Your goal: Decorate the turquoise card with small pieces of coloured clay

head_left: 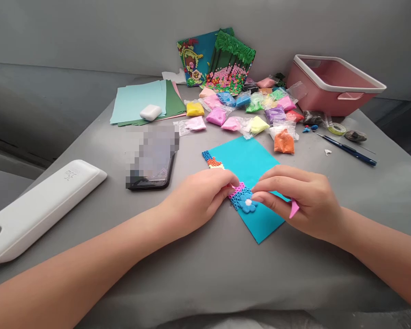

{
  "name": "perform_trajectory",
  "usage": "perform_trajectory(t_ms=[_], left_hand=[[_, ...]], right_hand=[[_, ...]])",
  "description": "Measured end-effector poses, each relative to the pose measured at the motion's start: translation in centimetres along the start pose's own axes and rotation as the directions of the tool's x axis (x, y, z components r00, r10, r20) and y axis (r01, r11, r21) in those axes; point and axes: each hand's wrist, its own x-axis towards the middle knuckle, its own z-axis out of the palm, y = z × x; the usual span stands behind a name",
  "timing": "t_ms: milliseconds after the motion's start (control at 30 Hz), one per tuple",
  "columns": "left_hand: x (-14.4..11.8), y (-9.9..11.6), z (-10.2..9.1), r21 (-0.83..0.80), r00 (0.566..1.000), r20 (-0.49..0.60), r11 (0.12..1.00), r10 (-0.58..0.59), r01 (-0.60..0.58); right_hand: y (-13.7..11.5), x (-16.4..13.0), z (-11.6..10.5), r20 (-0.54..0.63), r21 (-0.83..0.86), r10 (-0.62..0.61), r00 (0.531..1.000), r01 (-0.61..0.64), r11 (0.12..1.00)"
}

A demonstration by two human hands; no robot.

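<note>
A turquoise sheet (250, 155) lies turned cornerwise in front of me, with bands of small blue, orange, pale yellow and pink clay rings along its left edge. A blue clay flower (248, 204) with a pale centre sits near the lower end of the bands. My left hand (205, 194) rests over the bands, thumb and forefinger pinched at the pink rings (239, 188); anything between its fingertips is hidden. My right hand (297, 198) has its fingertips together just right of the flower. A lump of pink clay (294, 209) pokes out from under its curled fingers.
Bags of coloured clay (226, 116) crowd the back, before two decorated pictures (231, 59) and a pink basket (335, 59). A phone (152, 157), earbud case (150, 112), paper sheets (140, 100) and white device (44, 205) lie left; a dark blue tool (349, 150) lies right.
</note>
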Motion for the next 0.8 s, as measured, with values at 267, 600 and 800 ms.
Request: perform_trajectory(t_ms=[267, 600, 800], left_hand=[[0.1, 0.6, -0.3, -0.053, 0.996, -0.060, 0.997, -0.062, 0.059], [1.0, 1.8, -1.4, -0.693, 0.799, 0.228, 0.484, -0.557, 0.535], [2.0, 0.7, -3.4, -0.581, 0.748, 0.150, 0.554, -0.647, 0.596]], right_hand=[[0.0, -0.4, 0.3, 0.026, -0.005, 0.006, 1.000, -0.006, 1.000], [0.0, -0.1, 0.2, 0.037, 0.008, 0.013, 0.999, -0.013, 1.000], [-0.1, -0.1, 0.3, 0.045, 0.005, 0.018, 0.999, -0.018, 1.000]])
